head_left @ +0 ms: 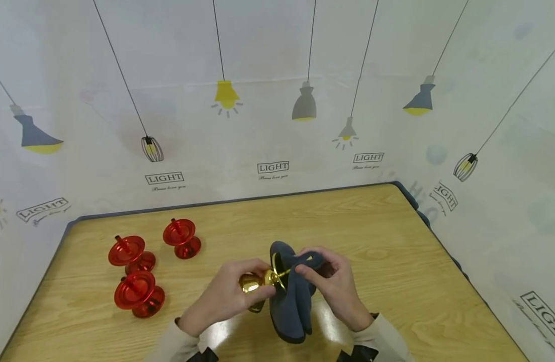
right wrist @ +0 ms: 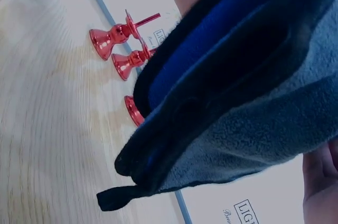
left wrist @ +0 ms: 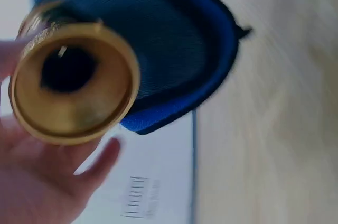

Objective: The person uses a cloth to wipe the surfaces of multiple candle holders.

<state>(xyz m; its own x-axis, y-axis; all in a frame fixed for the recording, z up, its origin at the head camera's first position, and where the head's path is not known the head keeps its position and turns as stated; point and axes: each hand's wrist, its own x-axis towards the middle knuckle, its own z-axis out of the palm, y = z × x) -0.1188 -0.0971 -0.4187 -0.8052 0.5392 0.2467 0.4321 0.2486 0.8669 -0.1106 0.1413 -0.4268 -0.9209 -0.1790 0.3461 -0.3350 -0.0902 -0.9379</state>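
- Over the table's (head_left: pixel 332 213) six o'clock side, the gold candle holder (head_left: pixel 270 278) tilts, spike (head_left: pixel 284 273) aiming at two o'clock!
- Left hand (head_left: pixel 224 295) grips polished metal; right hand (head_left: pixel 340 281) pinches folded blue-grey cloth (head_left: pixel 290 309).
- Left wrist view alone reveals the hollow round base (left wrist: pixel 68 108); right wrist, fuzzy pile.

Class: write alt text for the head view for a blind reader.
A left hand holds a shiny gold stemmed holder, tipped sideways; the right hand pinches soft blue-grey cloth at its spiked end. Three shiny red stemmed holders stand on the pale wooden table.
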